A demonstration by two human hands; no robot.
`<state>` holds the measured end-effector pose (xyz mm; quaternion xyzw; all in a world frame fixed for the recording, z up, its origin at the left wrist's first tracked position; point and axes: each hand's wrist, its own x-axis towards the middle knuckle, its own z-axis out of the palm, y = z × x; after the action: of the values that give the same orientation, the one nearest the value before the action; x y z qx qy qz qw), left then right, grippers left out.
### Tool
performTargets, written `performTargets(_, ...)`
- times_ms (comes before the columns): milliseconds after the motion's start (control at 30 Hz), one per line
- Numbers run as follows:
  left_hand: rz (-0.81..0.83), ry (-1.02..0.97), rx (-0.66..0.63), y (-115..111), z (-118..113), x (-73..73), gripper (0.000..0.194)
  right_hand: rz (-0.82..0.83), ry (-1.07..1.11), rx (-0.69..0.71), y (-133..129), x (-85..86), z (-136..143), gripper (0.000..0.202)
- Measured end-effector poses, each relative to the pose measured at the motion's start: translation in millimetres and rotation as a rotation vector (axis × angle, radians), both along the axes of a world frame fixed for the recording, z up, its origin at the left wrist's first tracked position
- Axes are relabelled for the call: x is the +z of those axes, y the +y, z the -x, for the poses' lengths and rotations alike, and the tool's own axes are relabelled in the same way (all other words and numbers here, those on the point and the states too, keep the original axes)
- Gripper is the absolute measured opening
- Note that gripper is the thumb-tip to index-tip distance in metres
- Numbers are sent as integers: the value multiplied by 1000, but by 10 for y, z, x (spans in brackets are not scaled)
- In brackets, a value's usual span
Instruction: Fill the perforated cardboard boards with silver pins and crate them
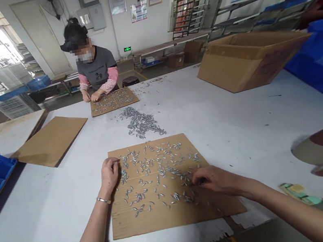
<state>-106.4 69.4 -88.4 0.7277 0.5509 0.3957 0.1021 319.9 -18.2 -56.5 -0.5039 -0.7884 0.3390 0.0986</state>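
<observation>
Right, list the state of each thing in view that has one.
Near cardboard: flat, strewn with silvery pieces
Left hand: fingers curled, at near cardboard's left edge
Right hand: fingers bent, at silvery pieces
Silvery pile: loosely heaped
Cardboard box: open-topped
Left cardboard: flat
Exit sign: lit

Two laden cardboard sheets (165,219) (95,113), one silvery pile (141,123)

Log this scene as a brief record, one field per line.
Left hand: at the left edge of the near cardboard sheet
Right hand: over the sheet's right side, fingers among small silvery pieces
Pile: similar pieces, loose on the white table, beyond the near sheet
Co-worker: across the table, hands at another piece-strewn sheet
Far right: open cardboard box
</observation>
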Motion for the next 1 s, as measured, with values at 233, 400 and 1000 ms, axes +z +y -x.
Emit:
performTargets(233, 74, 255, -512, -706, -853, 380, 26, -156, 4, -18, -166, -117, 79, 31)
performTargets(400, 156, 407, -691, -1304, -1236, 299, 25, -78, -62, -182, -596, -215, -14, 17)
performTargets(1000, 108, 535, -636, -1467, -1462, 142, 38, -334, -49, -758, -724, -807, -213, 25)
